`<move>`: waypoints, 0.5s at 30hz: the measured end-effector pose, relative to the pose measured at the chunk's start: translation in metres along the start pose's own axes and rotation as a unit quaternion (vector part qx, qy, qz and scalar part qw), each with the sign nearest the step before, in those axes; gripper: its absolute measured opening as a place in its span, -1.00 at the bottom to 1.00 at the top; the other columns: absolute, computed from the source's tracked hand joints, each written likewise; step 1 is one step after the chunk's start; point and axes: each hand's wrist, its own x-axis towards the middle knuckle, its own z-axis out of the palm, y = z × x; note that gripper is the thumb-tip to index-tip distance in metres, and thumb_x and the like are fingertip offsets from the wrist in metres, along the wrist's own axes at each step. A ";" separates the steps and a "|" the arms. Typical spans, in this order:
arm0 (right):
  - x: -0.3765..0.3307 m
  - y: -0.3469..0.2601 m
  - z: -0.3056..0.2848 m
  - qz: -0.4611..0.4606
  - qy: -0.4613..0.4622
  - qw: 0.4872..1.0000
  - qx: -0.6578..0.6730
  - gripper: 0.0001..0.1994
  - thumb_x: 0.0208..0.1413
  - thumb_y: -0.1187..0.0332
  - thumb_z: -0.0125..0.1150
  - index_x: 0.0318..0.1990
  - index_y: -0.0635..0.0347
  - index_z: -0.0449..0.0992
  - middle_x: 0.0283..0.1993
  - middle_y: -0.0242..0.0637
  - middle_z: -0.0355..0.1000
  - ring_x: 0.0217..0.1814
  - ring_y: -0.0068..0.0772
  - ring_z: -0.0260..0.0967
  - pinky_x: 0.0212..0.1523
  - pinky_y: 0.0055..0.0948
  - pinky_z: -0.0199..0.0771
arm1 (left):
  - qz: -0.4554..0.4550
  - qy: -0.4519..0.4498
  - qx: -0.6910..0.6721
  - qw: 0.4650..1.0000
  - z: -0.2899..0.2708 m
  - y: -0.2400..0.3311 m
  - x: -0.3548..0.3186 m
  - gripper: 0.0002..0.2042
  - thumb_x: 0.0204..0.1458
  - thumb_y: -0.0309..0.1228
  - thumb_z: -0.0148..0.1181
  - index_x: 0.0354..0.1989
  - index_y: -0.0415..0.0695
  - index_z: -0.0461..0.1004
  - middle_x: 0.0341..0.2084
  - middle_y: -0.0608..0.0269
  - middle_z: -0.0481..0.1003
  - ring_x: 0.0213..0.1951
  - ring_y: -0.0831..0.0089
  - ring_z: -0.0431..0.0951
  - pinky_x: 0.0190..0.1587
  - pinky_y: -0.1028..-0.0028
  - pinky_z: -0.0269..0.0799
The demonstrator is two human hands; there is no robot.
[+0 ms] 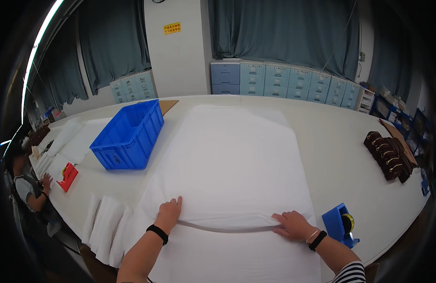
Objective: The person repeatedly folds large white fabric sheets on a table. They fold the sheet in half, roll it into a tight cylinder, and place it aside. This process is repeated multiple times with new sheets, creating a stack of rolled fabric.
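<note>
A broad stack of thin white paper sheets (237,160) covers the middle of the table in front of me. Its near edge is lifted slightly, leaving a shadowed gap above another white sheet (237,254) that reaches toward me. My left hand (169,213) is closed on the left part of this edge, its fingers partly hidden. On the right, my right hand (294,226) pinches the same edge between thumb and fingers. Several rolled white bundles (107,226) lie left of my left forearm. A blue tape dispenser (338,224) stands right of my right hand.
A blue plastic crate (128,137) stands on the white table (331,141), left of the sheets. Farther left are a red tape dispenser (67,177) and another person (29,188). Dark brown pouches with gold zippers (390,155) lie at the right. Drawer cabinets (274,80) line the back.
</note>
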 end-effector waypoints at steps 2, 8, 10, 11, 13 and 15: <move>-0.005 0.002 -0.012 -0.007 -0.067 0.997 0.039 -0.45 0.12 0.33 0.17 0.30 0.12 0.32 -0.27 -0.17 0.45 -0.24 -0.05 0.46 -0.19 -0.17 0.47 | 0.029 0.031 0.027 0.999 -0.008 0.000 0.009 -0.28 -0.03 -0.45 0.32 0.39 -0.20 0.23 -0.11 0.18 0.43 -0.14 0.36 0.54 -0.23 0.42 0.53; 0.033 0.008 -0.027 0.114 -0.175 0.978 -0.012 -0.17 -0.09 0.34 0.41 0.39 0.10 0.15 -0.08 -0.08 0.37 -0.19 0.01 0.52 -0.20 -0.13 0.59 | 0.079 0.199 0.124 0.969 0.020 -0.023 0.029 -0.35 0.01 -0.43 0.26 0.35 -0.23 0.29 0.05 0.04 0.43 0.02 0.24 0.50 -0.08 0.38 0.49; 0.047 0.021 -0.018 0.118 -0.140 0.982 -0.056 -0.13 -0.21 0.39 0.49 0.35 0.10 0.18 0.01 -0.01 0.32 -0.18 0.05 0.52 -0.19 -0.12 0.60 | 0.036 0.179 0.099 0.978 0.036 -0.024 0.042 -0.34 0.07 -0.42 0.21 0.40 -0.19 0.23 0.11 -0.05 0.43 0.00 0.24 0.51 -0.04 0.43 0.47; 0.055 0.025 -0.015 0.144 -0.133 0.978 -0.073 -0.15 -0.23 0.40 0.51 0.31 0.11 0.21 0.01 -0.01 0.32 -0.18 0.06 0.52 -0.18 -0.10 0.60 | 0.035 0.138 0.099 0.985 0.030 -0.024 0.048 -0.34 0.09 -0.42 0.18 0.43 -0.16 0.20 0.05 0.00 0.45 -0.03 0.27 0.51 -0.06 0.45 0.46; 0.070 0.041 -0.005 0.179 -0.119 0.970 -0.118 -0.19 -0.26 0.42 0.53 0.25 0.14 0.26 -0.02 -0.02 0.33 -0.17 0.07 0.52 -0.18 -0.07 0.58 | 0.028 0.078 0.082 0.993 0.018 -0.025 0.071 -0.34 0.13 -0.44 0.13 0.47 -0.09 0.15 -0.13 0.18 0.48 -0.14 0.39 0.50 -0.19 0.50 0.39; 0.072 0.078 0.017 0.191 -0.082 0.965 -0.159 -0.27 -0.26 0.43 0.52 0.17 0.19 0.32 -0.13 -0.03 0.37 -0.18 0.09 0.50 -0.22 -0.05 0.52 | -0.011 0.095 0.126 0.987 0.023 -0.015 0.090 -0.33 0.13 -0.46 0.12 0.48 -0.10 0.15 -0.32 0.35 0.46 -0.23 0.48 0.48 -0.29 0.49 0.29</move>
